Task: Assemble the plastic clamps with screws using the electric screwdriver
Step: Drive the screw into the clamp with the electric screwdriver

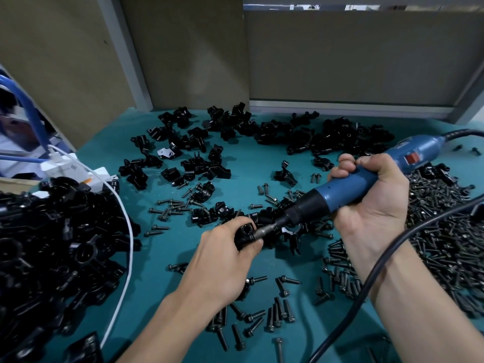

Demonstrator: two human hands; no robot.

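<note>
My left hand [222, 260] grips a black plastic clamp [245, 233] just above the teal table. My right hand [372, 195] is wrapped round the blue electric screwdriver [348, 184], whose body slants down to the left. Its metal bit [264, 230] meets the right side of the held clamp. The screw under the bit is hidden. Loose black screws [277, 310] lie scattered near both forearms.
A large heap of black clamps [52, 244] fills the left side, crossed by a white cable [125, 231]. More clamp parts [262, 132] spread along the back. A dense pile of screws [445, 231] lies at the right. The screwdriver's black cord [392, 252] loops over my right forearm.
</note>
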